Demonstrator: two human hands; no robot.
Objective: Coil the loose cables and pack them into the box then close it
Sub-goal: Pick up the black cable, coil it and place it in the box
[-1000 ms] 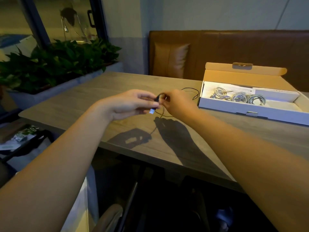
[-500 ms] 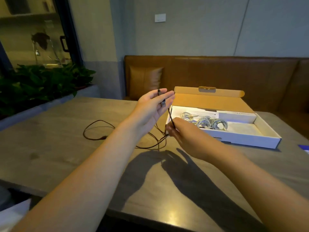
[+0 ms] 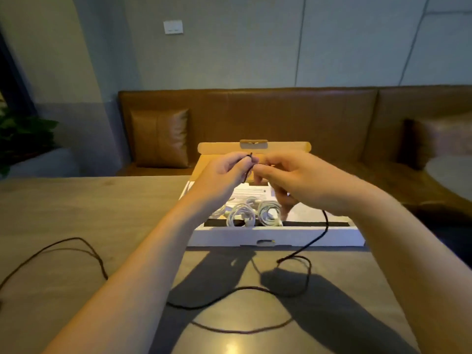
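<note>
A: Both hands are up in front of the open cardboard box [image 3: 275, 236], close together, nearly touching.

B: What has the left hand [image 3: 224, 172] got?

A: It pinches the end of the black cable [image 3: 255, 290] between thumb and fingertips; a short dark tip pokes up above the fingers. The right hand [image 3: 293, 177] has its fingers curled right beside that spot, seemingly on the same cable, though blur hides the exact grip.

B: And the rest of the cable?

A: It drops from below the right hand, crosses the box's near wall, then loops loosely over the wooden worktop [image 3: 76, 215] nearer the camera. More of it trails off in a big loop on the left side of the worktop.

B: Inside the box?

A: White coiled cables [image 3: 255, 213] lie side by side against the near wall, with a white printed sheet [image 3: 251, 194] behind them. The lid [image 3: 255, 147] stands open at the far side.

B: Background?

A: A brown leather bench [image 3: 281, 118] along the wall, a matching cushion [image 3: 159, 136] on its left, and a plant [image 3: 23, 134] at the far left edge.
</note>
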